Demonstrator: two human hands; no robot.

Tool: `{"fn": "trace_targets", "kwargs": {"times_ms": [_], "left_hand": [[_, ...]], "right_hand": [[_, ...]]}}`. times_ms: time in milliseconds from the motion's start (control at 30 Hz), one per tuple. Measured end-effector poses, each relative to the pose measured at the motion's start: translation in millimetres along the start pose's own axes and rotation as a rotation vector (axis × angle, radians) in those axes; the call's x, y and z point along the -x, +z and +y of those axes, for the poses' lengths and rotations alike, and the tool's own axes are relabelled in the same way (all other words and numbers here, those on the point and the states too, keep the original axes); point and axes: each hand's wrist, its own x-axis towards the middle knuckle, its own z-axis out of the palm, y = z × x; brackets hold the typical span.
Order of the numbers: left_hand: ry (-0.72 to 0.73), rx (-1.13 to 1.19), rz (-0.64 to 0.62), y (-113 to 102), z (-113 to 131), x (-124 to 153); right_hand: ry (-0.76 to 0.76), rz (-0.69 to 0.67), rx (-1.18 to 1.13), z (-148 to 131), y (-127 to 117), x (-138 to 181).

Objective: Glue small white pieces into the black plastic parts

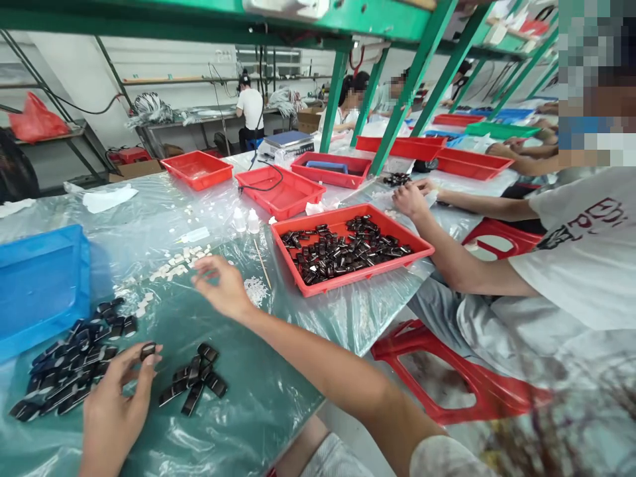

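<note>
My left hand (119, 394) is closed on a small black plastic part (148, 350), pinched between thumb and fingertips. A heap of similar black parts (69, 364) lies just left of it, and a smaller group of black parts (193, 377) sits to its right. My right hand (223, 285) is stretched forward over the table, its fingers loosely curved and apart, with nothing visible between them. Beside its fingertips are scattered small cream-white pieces (179, 263). A little pile of tiny white bits (256, 290) lies to the right of that hand.
A red tray (328, 286) full of black parts stands right of centre, with a thin wooden stick (262, 264) and small white bottles (240, 220) nearby. A blue tray (82, 265) is at left. A co-worker (571, 245) sits at right. Green posts (412, 86) rise behind.
</note>
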Motion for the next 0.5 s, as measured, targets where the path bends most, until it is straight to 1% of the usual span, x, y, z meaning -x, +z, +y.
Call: {"fn": "trace_targets", "kwargs": {"times_ms": [67, 133, 233, 333, 500], "left_hand": [[-0.054, 0.033, -0.01, -2.5, 2.2, 1.5], [-0.071, 0.056, -0.006, -4.4, 3.0, 2.7], [-0.065, 0.091, 0.013, -4.2, 4.9, 4.8], [-0.046, 0.126, -0.01, -1.2, 7.3, 7.0], [-0.039, 0.173, -0.04, 2.1, 7.9, 10.0]], "right_hand": [[0.06, 0.133, 0.09, 12.0, -15.7, -37.0], [0.112, 0.239, 0.171, 25.0, -33.4, -75.0], [0.144, 0.317, 0.243, 43.5, -51.0, -118.4], [0.144, 0.325, 0.29, 59.3, -53.1, -139.6], [0.056, 0.274, 0.342, 77.4, -45.1, -149.6]]}}
